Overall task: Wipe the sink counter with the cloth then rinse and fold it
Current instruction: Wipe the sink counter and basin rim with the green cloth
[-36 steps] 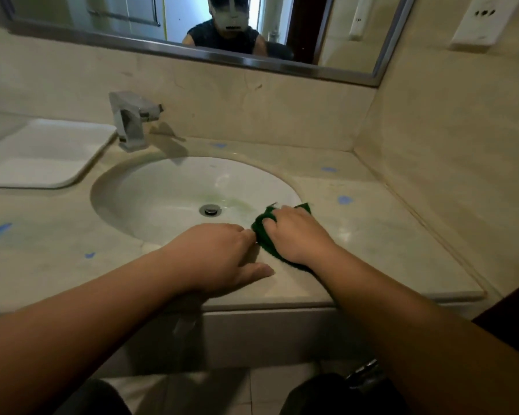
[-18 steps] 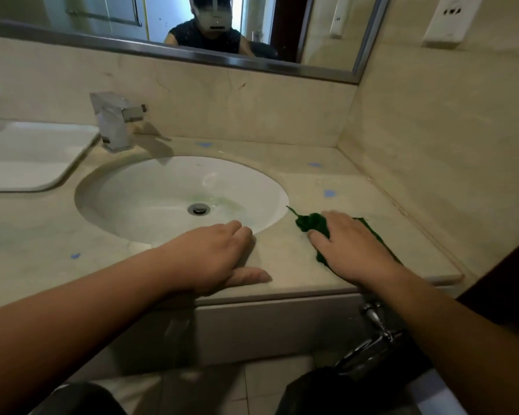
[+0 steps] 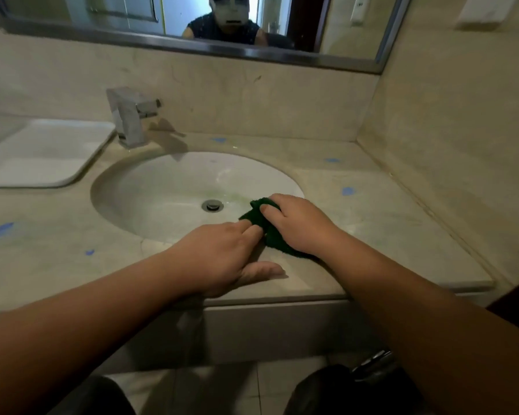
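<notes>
The right hand [image 3: 300, 226] lies on top of the crumpled dark green cloth [image 3: 274, 239]. Its fingers [image 3: 267, 208] are bent down and grasp the cloth's far end, while the palm bears on the rest. The cloth sits on the beige stone bench [image 3: 381, 241] at the front right of the white oval sink basin [image 3: 168, 187], with its far tip reaching over the basin's rim. Most of it is hidden under the hand. The left hand [image 3: 219, 259] rests palm down on the bench just left of the cloth. Its fingers [image 3: 250, 232] are released and nearly straight, their tips touching the cloth's left edge, and the thumb [image 3: 264, 269] stretches out along the bench's front edge.

In the floor of the basin is a round chrome drain [image 3: 212, 205], with a faint greenish stain [image 3: 222, 194] just behind it. A square chrome tap [image 3: 129, 118] stands on the bench behind the basin to the left, and a white rounded rectangular tray [image 3: 45, 151] lies left of the tap. Small blue marks [image 3: 348, 191] dot the bench on both sides of the basin. On the beige wall [image 3: 252, 100] above hangs a metal-framed mirror [image 3: 252, 53], which reflects the person [image 3: 222, 28] in a dark sleeveless top. A pale tiled floor [image 3: 216, 384] shows below the bench
</notes>
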Tool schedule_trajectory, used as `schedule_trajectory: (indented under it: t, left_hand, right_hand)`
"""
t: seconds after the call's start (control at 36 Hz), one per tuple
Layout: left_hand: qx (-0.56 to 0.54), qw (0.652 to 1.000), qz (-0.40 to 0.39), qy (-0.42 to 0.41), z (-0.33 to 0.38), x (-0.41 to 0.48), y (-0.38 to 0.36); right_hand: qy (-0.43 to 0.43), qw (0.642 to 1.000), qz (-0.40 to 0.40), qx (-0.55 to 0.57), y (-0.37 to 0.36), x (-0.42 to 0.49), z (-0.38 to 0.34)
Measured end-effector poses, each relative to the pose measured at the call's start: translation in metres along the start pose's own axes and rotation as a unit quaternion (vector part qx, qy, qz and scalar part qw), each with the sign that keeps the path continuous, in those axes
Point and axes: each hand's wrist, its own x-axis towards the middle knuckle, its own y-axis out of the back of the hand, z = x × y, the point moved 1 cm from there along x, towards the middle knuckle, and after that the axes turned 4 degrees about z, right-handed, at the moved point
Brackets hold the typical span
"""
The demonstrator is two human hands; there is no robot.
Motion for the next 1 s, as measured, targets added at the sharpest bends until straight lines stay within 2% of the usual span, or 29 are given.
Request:
schedule_trajectory:
  t: [0.08,0.17,0.25,0.31,0.36,0.44,0.58,0.75,0.83,0.92,1.0]
  left_hand:
    - [0.024,1.000,-0.013,0.008,0.002,0.001,0.006]
    - [0.040,0.999,-0.024,0.016,0.007,0.006,0.010]
    - [0.045,0.998,-0.036,0.030,0.012,0.013,0.011]
    - [0.056,0.997,-0.040,0.038,0.016,0.016,0.008]
    - [0.066,0.996,-0.041,0.039,0.018,0.017,0.005]
    - [0.068,0.996,-0.048,0.025,0.017,0.019,0.006]
    - [0.080,0.995,-0.065,-0.006,0.014,0.026,0.009]
    - [0.070,0.996,-0.057,0.000,0.011,0.025,0.008]
    - [0.071,0.996,-0.060,-0.005,0.007,0.025,0.007]
    - [0.055,0.995,-0.075,-0.022,0.000,0.029,0.009]
    - [0.043,0.993,-0.105,-0.028,-0.012,0.044,0.014]
  right_hand:
    - [-0.007,0.996,0.059,0.060,0.040,-0.011,0.002]
    - [-0.014,0.989,0.141,0.037,0.085,-0.027,0.018]
    - [-0.063,0.976,0.207,0.010,0.106,-0.044,0.044]
    - [-0.119,0.976,0.177,-0.039,0.093,-0.052,0.065]
    - [-0.167,0.975,0.101,-0.105,0.062,-0.059,0.081]
    - [-0.154,0.967,0.059,-0.196,0.025,-0.059,0.084]
    - [-0.092,0.980,0.045,-0.173,0.008,-0.033,0.058]
    - [-0.008,0.990,0.033,-0.135,-0.012,-0.009,0.027]
    - [-0.005,0.997,0.034,-0.073,-0.009,-0.004,0.020]
    - [-0.022,0.997,0.046,0.052,0.016,-0.002,0.019]
    - [-0.049,0.989,0.102,0.091,0.056,0.003,0.030]
